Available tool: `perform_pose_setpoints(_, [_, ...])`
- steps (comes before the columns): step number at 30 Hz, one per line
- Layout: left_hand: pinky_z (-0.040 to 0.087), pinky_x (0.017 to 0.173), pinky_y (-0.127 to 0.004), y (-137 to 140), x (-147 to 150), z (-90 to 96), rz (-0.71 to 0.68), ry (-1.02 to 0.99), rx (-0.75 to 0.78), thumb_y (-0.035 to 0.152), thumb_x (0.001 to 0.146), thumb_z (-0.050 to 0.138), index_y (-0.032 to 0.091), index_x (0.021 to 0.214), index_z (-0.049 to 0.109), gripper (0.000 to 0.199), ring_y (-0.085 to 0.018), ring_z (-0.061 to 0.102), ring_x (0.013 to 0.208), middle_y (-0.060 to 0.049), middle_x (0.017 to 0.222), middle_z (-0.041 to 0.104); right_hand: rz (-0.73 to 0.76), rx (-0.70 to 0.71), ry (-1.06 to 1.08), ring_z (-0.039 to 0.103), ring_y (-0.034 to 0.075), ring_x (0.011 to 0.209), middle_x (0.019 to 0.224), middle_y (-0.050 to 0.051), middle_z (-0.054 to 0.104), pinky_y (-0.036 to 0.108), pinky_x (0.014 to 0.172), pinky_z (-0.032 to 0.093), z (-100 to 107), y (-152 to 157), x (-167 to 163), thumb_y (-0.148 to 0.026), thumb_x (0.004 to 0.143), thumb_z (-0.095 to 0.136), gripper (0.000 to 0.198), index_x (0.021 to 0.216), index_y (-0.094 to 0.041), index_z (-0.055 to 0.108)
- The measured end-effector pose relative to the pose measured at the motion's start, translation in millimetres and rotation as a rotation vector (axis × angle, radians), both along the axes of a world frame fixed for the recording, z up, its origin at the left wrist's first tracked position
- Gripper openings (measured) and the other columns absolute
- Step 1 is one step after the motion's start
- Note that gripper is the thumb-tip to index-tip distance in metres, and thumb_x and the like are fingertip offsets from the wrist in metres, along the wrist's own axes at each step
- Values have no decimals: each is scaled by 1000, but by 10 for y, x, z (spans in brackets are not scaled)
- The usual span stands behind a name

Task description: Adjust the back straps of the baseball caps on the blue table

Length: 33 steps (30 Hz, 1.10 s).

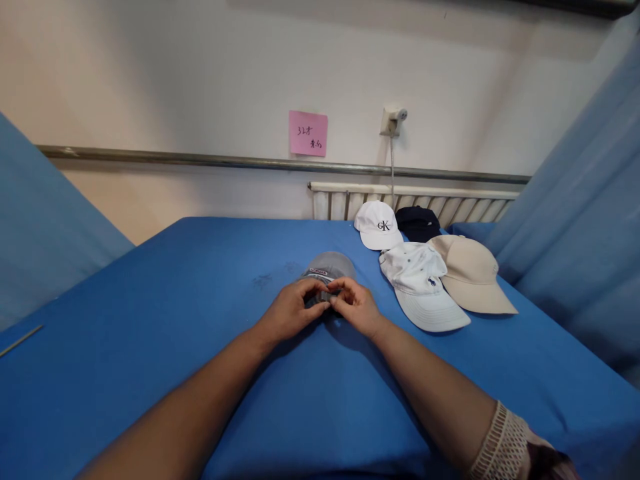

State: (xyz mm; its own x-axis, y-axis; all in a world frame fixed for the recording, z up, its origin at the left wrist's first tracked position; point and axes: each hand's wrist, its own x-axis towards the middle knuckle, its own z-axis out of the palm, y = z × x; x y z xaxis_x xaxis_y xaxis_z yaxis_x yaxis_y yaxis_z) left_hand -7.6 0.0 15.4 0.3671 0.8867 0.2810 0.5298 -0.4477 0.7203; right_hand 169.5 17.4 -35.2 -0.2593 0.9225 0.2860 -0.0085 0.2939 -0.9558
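A grey baseball cap (336, 261) sits on the blue-covered table in front of me, its back opening and strap turned toward me. My left hand (297, 307) pinches the cap's strap from the left, thumb and fingertips together. From the right, my right hand (356, 305) pinches the same strap, its fingertips almost meeting those of the left. The strap's fastening is mostly hidden by my fingers. A small label shows on the cap above my left fingertips.
To the right lie a white cap (373, 223), a dark navy cap (417, 223), a pale grey cap (425, 293) and a beige cap (470, 267). A thin stick (21, 340) rests at the table's left. Blue curtains (580, 220) flank the table; a radiator (330, 203) stands behind.
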Motion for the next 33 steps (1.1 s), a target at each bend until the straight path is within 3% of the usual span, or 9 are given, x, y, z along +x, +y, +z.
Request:
perform_pose_setpoints(17, [43,70,-30,-25,-15,18,55,52,28,29,77,68,20,86,69,13,-19,60,76,-2,82,69,102,-14,-7,43,10,55,62,-5,50,23,52,35,12,34,15,-23,69,66,17,84,-22,59])
perform_pose_setpoints(26, [45,77,-31,-13,-8,21,-11,26,9,24,77,69,22,90,69,14,-19,62,80,-2,86,69,-134,3,-44,48,11,56,69,-3,57,25,55,39,-12,57,38,-22,71,56,21,92,-21,62])
perform_pose_setpoints(30, [47,84,-34,-4,-23,-3,-52,-27,-45,24,80,67,22,97,69,18,-21,63,90,-4,96,70,-20,18,-82,46,13,53,59,-4,53,26,54,38,22,29,80,-31,80,60,25,103,-21,66])
perform_pose_setpoints(33, [48,85,-35,-11,-30,10,-56,-64,-79,25,79,68,21,104,68,25,-21,63,93,-5,101,70,55,29,-125,44,12,53,62,-4,55,25,53,35,33,15,86,-34,79,66,26,102,-22,68])
